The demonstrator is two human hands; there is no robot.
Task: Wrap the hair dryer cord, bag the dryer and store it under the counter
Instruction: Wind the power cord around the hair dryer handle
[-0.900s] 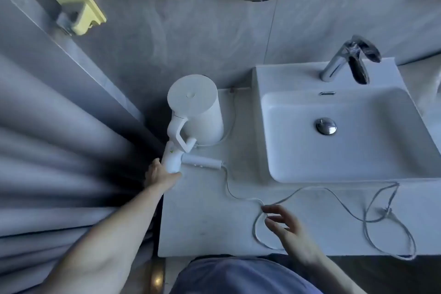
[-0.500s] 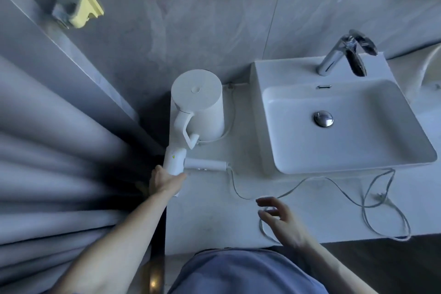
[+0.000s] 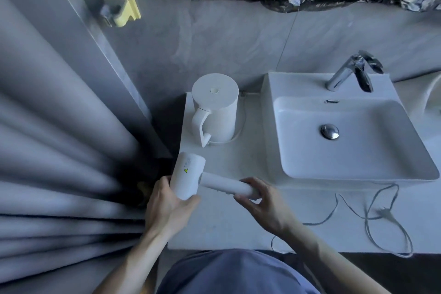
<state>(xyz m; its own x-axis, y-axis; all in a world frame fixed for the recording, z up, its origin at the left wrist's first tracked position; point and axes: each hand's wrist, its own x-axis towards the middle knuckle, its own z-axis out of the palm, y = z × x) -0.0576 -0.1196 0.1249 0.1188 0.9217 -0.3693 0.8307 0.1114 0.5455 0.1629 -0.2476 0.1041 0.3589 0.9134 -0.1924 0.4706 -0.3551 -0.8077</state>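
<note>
Gripping the hair dryer (image 3: 188,178) over the counter (image 3: 222,224) at seven o'clock, the left hand (image 3: 167,205) clasps its barrel, the right hand (image 3: 265,205) pinches its handle; the cord (image 3: 372,217) sprawls at four o'clock; the sink (image 3: 353,150) holds only its drain plug (image 3: 329,131).

White hair dryer held over the counter, cord loose.

The white plastic hair dryer (image 3: 188,178), a short round barrel with a slim cylindrical handle, is lifted just in front of the white electric kettle (image 3: 216,108). Its barrel points toward the kettle, a small yellow warning triangle on its side; the handle juts out to the right, roughly level. Its thin grey cord (image 3: 372,217) lies unwound in slack loops on the white countertop (image 3: 214,229), right of the kettle and in front of the sink, reaching the counter's front edge.
</note>
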